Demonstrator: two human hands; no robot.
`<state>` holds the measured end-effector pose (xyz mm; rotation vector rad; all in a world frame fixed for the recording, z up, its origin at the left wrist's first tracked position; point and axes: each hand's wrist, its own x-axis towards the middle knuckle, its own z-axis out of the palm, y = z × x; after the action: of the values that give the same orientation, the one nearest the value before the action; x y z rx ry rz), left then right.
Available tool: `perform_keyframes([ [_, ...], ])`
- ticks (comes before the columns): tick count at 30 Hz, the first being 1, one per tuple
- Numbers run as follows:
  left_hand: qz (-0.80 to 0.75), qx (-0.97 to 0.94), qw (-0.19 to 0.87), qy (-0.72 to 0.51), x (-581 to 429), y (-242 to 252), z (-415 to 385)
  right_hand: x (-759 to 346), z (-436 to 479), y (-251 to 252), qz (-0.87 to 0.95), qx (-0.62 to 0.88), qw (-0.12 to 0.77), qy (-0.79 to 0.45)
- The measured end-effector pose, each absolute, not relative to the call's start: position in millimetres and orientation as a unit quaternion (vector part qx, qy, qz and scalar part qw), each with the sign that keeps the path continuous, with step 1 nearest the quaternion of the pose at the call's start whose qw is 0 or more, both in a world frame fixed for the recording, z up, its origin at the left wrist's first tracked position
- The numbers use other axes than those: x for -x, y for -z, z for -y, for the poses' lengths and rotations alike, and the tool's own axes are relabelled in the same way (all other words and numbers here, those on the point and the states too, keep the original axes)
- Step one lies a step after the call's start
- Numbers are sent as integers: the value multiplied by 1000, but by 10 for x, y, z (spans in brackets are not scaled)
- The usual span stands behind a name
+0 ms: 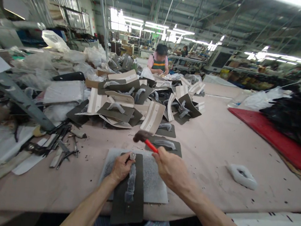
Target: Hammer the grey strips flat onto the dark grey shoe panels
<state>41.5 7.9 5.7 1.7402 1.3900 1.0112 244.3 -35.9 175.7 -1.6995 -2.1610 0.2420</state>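
Here we see the right hand with its fingers clamped around a red-handled hammer. The left hand pinches what looks like a small metal piece at the far end of a dark panel. We find that panel across a grey slab, plastic-wrapped handle uppermost, near end overhanging the table.

panel on slab | tools left | ring right | pile behind
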Motion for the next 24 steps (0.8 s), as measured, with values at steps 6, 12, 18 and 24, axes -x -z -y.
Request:
perform_keyframes([
  [6, -534, -674, 339, -382, -409, -24, -92, -2396, 492, -1651, 696, 629, 343, -43],
  [12, -524, -682, 334, -386, -410, -32, -90, -2678, 572, -1115, 758, 635, 27, -146],
  [18, -528, -658, 354, -403, -404, -25, -96, -3278, 733, -429, 635, 737, 70, -222],
  [24, -532, -595, 406, -445, -449, -126, -102, -3192, 817, -272, 606, 784, 89, -102],
])
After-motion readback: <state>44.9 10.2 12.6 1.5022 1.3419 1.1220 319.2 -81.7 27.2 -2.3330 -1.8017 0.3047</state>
